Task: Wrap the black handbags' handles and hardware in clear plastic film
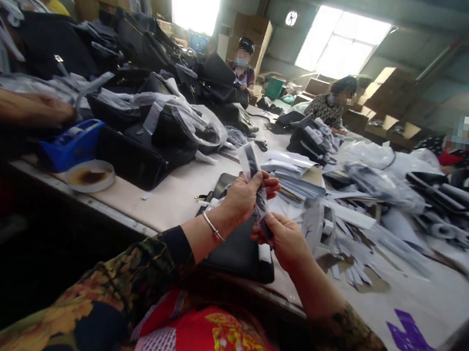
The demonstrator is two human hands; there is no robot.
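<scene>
Left hand (244, 195): a long, thin, black-and-white strip (261, 202) was pinched in its grip.
Right hand (284, 237): the lower end was gripped.
Strip: it was held over a flat black bag (230, 256) on the pale worktop (172, 198).

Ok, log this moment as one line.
left hand: holds strip above right | right hand: holds lower end | beneath hands: black item on table

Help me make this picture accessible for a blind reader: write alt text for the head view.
A person's left hand and right hand hold a dark strip partly wrapped in pale film above a flat black item on a crowded worktable. Black bags and a blue tape dispenser lie to the left, papers to the right, with other people around.
</scene>
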